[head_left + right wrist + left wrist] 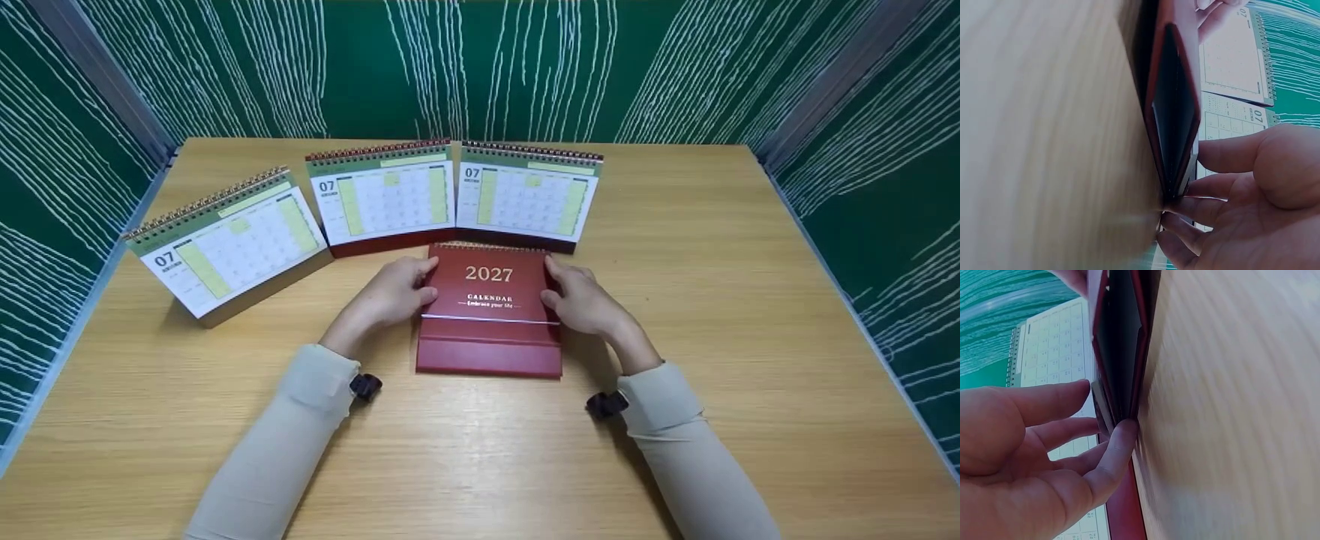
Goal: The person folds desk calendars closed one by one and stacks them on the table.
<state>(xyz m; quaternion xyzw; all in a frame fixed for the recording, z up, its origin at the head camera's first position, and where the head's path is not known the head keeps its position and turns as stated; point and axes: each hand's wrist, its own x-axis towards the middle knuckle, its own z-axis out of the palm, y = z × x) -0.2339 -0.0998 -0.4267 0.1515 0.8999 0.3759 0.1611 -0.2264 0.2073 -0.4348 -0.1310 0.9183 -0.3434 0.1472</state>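
A dark red desk calendar (489, 289), its cover lettered "2027 CALENDAR", is low and tilted back on the table in the head view. My left hand (395, 291) holds its left edge, and my right hand (589, 298) grips the right edge. In the left wrist view, the thumb and fingers (1114, 453) meet the spiral end of the partly folded stand. From the right wrist view, the fingers (1202, 208) pinch that same end, with the hollow between cover and base visible. Some fingertips are hidden behind the calendar.
Three spiral desk calendars open at page 07 stand behind: one with a tan base (232, 244) angled at left, one with a red base (386, 199) in the middle, one with a dark base (529, 195) at right. Green walls (360, 75) border the wooden table (712, 300).
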